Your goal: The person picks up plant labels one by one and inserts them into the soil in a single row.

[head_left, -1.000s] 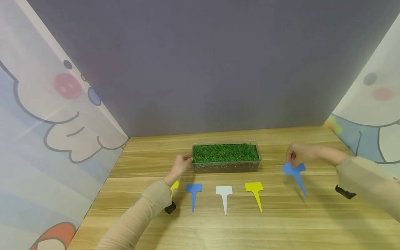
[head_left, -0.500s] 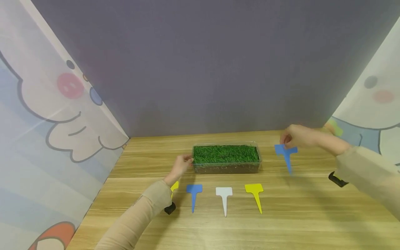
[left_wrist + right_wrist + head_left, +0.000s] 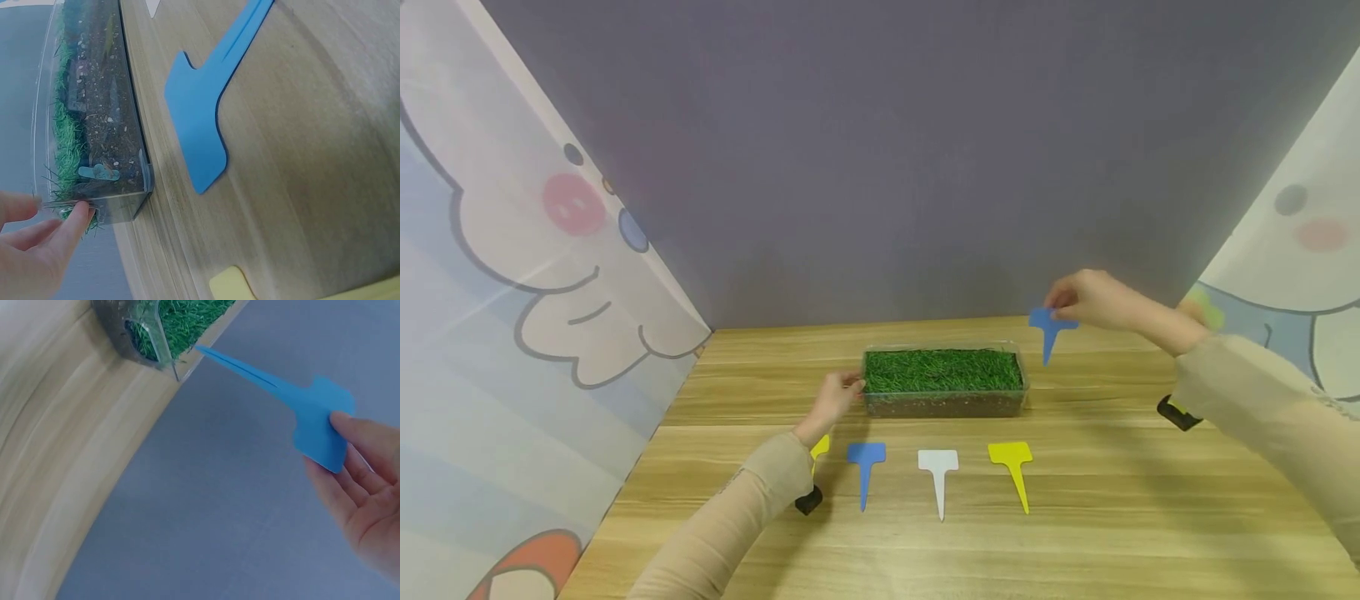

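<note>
The right fingers (image 3: 328, 487) pinch the blue tag (image 3: 320, 419) by its head, stem away from them; likely light, stiff, best held there. Left fingers (image 3: 76, 224) pinch the grass box (image 3: 943, 406).

Booth-like set: 2 cartoon panels (image 3: 512, 333), grey backdrop (image 3: 887, 167), wood-grain table (image 3: 1075, 533).

At eight o'clock the left hand (image 3: 39, 250) pinches a clear box (image 3: 122, 150) of grass (image 3: 66, 134) and soil (image 3: 105, 78) at ten, with a blue marker (image 3: 201, 103) at twelve on the wooden table (image 3: 300, 162) and a yellow piece (image 3: 231, 285) near six.
</note>
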Available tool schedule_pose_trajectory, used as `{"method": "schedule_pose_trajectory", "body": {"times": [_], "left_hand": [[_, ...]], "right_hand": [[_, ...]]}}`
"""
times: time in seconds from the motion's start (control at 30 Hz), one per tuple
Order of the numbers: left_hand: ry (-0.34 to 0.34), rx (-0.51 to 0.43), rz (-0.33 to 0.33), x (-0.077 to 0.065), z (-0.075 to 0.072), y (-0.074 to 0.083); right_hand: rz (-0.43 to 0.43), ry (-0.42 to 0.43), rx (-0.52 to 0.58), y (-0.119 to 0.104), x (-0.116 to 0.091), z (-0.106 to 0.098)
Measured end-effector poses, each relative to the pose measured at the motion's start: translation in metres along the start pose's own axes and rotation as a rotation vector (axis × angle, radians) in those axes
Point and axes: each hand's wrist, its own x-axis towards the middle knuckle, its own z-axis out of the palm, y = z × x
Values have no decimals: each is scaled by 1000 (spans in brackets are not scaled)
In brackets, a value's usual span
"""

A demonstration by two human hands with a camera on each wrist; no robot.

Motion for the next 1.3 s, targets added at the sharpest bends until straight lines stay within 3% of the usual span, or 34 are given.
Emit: {"method": "schedule_pose_trajectory", "body": {"times": [0.3, 0.7, 1.3], "left_hand": [[7, 26, 12, 0, 1, 1], [-2, 27, 22, 2, 7, 3], [10, 28, 54, 3, 9, 0]], "right_hand": [[23, 89, 63, 1, 13, 26], [29, 111, 114, 13, 18, 54], [6, 116, 106, 26, 25, 76]]}}
